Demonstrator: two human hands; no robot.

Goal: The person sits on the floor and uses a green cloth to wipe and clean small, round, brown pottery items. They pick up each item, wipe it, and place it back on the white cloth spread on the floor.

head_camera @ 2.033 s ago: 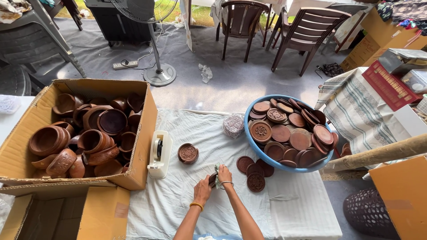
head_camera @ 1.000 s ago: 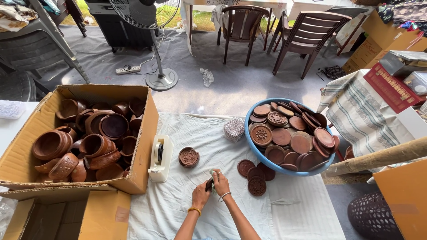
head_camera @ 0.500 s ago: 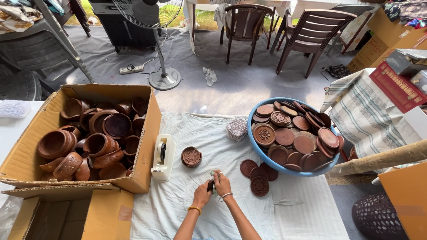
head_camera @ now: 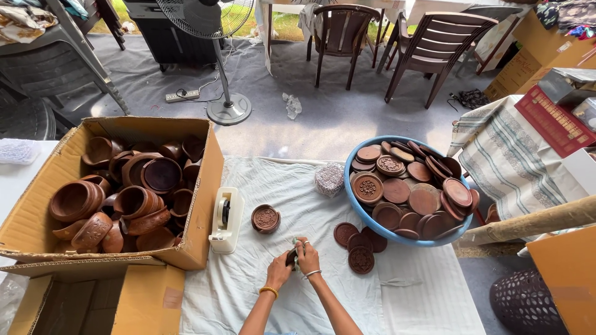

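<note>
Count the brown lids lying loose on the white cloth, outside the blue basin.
5: one lid beside the tape dispenser, four lids clustered under the blue basin rim. More may be hidden beneath it.

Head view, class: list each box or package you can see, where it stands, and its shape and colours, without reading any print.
Open cardboard box: left, on the white cloth, brown, full of clay pots.
Second cardboard box: bottom left, brown, open.
Red box: right, on striped cloth, flat.
Cardboard boxes: top right, tan.

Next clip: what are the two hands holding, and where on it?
Left hand and right hand together pinch a small dark object from opposite sides; what it is, and the exact grip, cannot be told.
</note>
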